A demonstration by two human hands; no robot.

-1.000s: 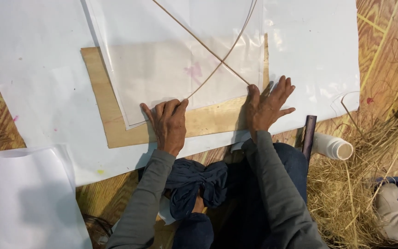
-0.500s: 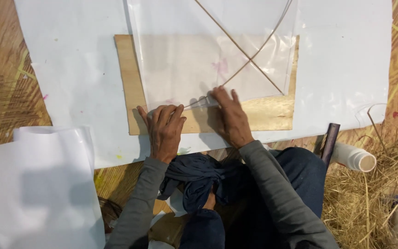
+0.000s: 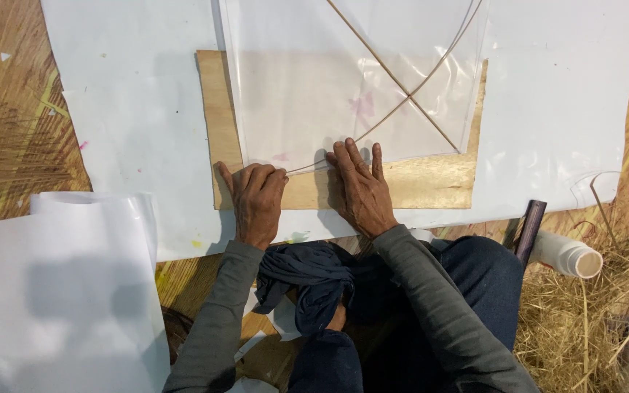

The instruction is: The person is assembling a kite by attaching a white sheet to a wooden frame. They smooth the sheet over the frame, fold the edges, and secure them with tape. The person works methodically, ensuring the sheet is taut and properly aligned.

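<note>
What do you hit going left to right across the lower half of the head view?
Stack of white sheets → left hand → right hand → dark stick → white cups → straw.

Bright, even light from above; soft shadows fall on the stack of white paper sheets (image 3: pixel 60 291) at lower left; sharp focus, faint glare on the clear plastic film (image 3: pixel 314 87)

Woven floor mat (image 3: pixel 9 109) bearing a large white sheet (image 3: pixel 132 116); left of the sheet, a white paper stack (image 3: pixel 52 291); right, straw (image 3: pixel 584 320) and a white cup stack (image 3: pixel 566 255).
</note>
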